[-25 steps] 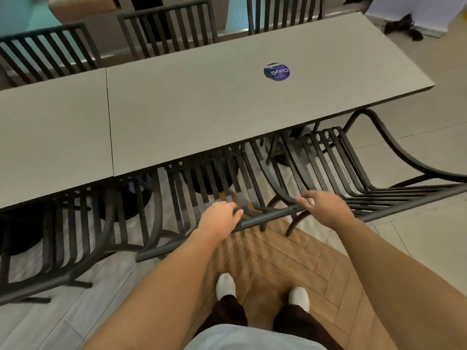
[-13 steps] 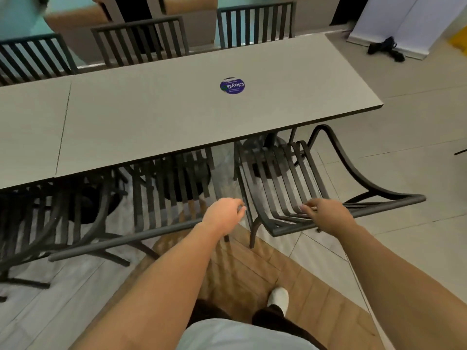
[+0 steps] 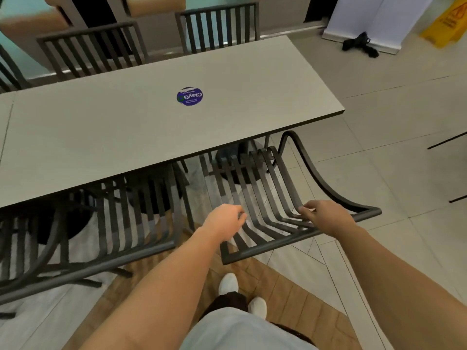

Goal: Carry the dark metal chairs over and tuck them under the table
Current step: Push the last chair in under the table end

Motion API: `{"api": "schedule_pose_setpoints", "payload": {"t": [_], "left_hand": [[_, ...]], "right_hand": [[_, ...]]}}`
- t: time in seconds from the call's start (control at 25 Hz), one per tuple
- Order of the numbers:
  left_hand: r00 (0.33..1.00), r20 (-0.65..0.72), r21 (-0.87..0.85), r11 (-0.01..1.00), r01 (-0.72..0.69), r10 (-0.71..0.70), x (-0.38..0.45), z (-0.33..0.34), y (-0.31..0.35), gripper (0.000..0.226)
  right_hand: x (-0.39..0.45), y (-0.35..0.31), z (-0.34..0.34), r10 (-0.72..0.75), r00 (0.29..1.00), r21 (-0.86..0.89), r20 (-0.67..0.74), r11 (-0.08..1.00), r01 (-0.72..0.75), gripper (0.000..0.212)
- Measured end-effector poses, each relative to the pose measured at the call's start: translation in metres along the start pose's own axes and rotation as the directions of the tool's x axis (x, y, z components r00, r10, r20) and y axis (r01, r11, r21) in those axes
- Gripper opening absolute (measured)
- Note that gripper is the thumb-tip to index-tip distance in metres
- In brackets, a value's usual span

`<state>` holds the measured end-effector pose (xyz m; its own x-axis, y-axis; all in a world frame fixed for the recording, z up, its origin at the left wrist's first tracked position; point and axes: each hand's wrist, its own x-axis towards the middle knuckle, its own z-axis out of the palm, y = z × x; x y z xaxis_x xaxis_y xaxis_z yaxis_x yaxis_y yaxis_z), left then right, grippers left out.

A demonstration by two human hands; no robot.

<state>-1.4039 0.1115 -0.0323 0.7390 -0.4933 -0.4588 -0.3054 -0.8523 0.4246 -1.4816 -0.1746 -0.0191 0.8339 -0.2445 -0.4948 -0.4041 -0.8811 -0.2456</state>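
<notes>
A dark metal slatted chair stands at the right end of the grey table, the front of its seat under the table edge and its curved armrest sticking out to the right. My right hand is curled over the chair's top back rail. My left hand hovers in a loose fist above the back slats, left of the right hand, with nothing seen in it. A second dark chair sits to the left, pushed in under the table.
Two more slatted chairs line the table's far side. A purple round sticker is on the tabletop. A yellow floor sign and a black item lie far right. My feet stand on wooden flooring.
The right chair has slid in toward the table's right end. My left hand has come off the rail into a loose fist, while my right hand stays on the rail.
</notes>
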Motion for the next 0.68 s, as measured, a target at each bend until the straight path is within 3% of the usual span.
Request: {"api": "schedule_pose_setpoints", "payload": {"t": [0.24,0.48,0.68], "left_hand": [[0.999,0.044,0.007,1.000,0.027,-0.028,0.036,0.005,0.029,0.033],[0.991,0.061,-0.064,0.990,0.124,-0.120,0.039,0.033,0.078,0.037],[0.947,0.110,-0.087,0.946,0.312,-0.302,0.024,0.082,0.103,0.077]], "right_hand": [[0.034,0.040,-0.014,-0.010,1.000,0.003,0.009,1.000,0.010,0.044],[0.062,0.104,-0.028,-0.107,0.991,-0.062,0.082,0.992,0.113,0.047],[0.069,0.151,-0.022,-0.180,0.949,-0.132,0.260,0.966,0.220,0.064]]}}
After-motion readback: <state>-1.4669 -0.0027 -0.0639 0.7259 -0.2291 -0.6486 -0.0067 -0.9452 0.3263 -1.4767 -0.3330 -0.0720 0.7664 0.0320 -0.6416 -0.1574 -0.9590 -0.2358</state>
